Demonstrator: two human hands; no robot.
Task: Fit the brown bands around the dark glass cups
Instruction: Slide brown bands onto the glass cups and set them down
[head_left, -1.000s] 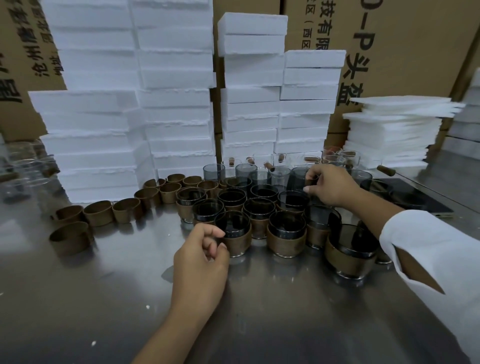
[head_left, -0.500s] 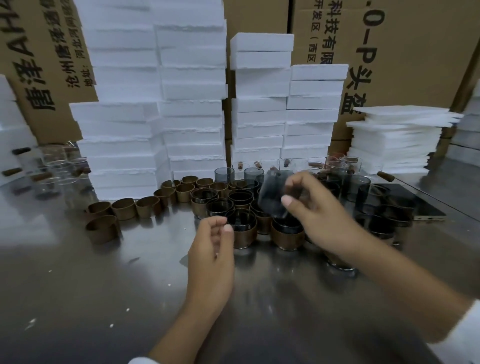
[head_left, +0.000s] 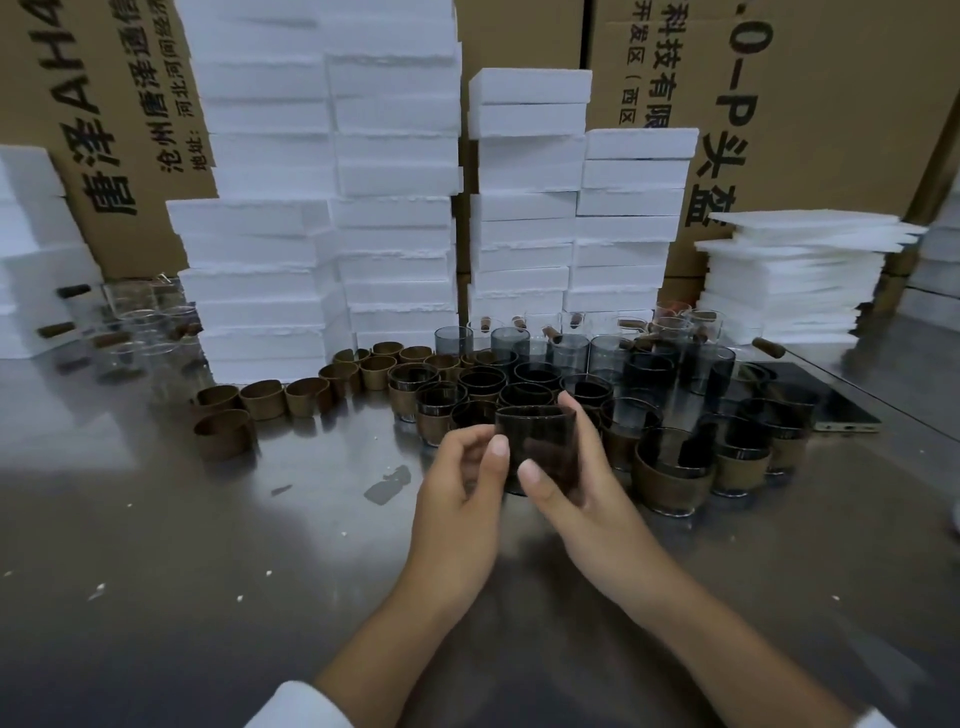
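Two hands (head_left: 457, 499) (head_left: 587, 493) cover much of the dark cup (head_left: 540, 436).

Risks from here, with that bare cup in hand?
1. The right hand grips the bare dark cup just in front of the tightly packed banded cups; a slip could crack several.
2. The loose bands lie off left, so reaching with the left hand may sweep neighbouring glass.

Packing workshop or warehouse, steel worktable (head_left: 156, 545), stacked white foam blocks (head_left: 395, 208), printed cardboard cartons (head_left: 831, 104) behind
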